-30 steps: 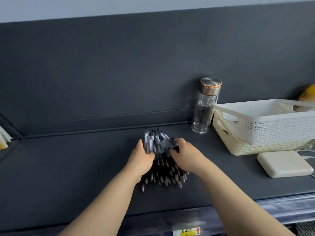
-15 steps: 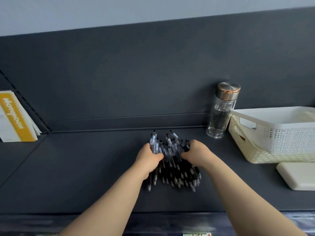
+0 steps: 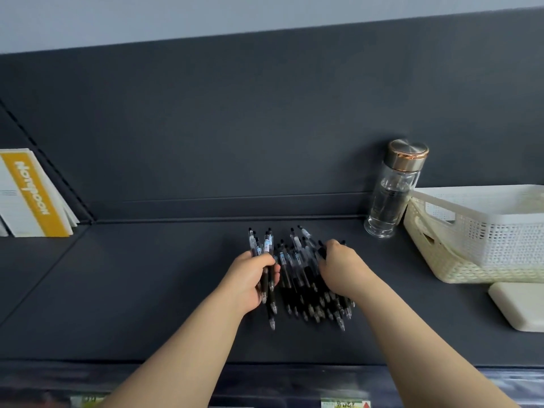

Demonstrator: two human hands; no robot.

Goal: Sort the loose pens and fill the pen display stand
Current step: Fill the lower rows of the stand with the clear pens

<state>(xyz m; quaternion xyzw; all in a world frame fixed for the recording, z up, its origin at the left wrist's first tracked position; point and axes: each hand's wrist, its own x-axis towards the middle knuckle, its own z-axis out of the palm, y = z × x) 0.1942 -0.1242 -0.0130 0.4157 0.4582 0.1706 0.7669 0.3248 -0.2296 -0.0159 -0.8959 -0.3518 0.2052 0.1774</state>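
- Head view, looking down onto a dark shelf (image 3: pixel 147 290) with a dark back panel.
- Smack in the middle of it: a loose heap of pens (image 3: pixel 300 278) with black grips and clear barrels. All roughly parallel, tips toward the near edge, clicker ends toward the back panel.
- On the heap's left side, left hand (image 3: pixel 250 278) with fingers (image 3: pixel 260 262) curled round a small bunch (image 3: pixel 266 245) of those pens. Bunch sticking out past the hand at both ends.
- On the heap's right side, right hand (image 3: pixel 341 269), back of the hand up, fingers bent down into the pens. Honestly can't tell whether pinching any or just pressing on them.
- Hands apart, a strip of the heap showing between them.
- Off to the right by the back panel: upright glass bottle (image 3: pixel 391 192) with a copper-rimmed metal cap, some clear liquid inside.
- Just beside the bottle, white perforated basket (image 3: pixel 482 228) nested in a cream basket (image 3: pixel 441 260).
- In front of the baskets, flat cream box (image 3: pixel 521 304), cut off by the frame edge.
- Far left: white-and-yellow booklets (image 3: pixel 32 195) leaning in the next shelf section.
- Along the front edge at the bottom, blurry labels (image 3: pixel 344 403).
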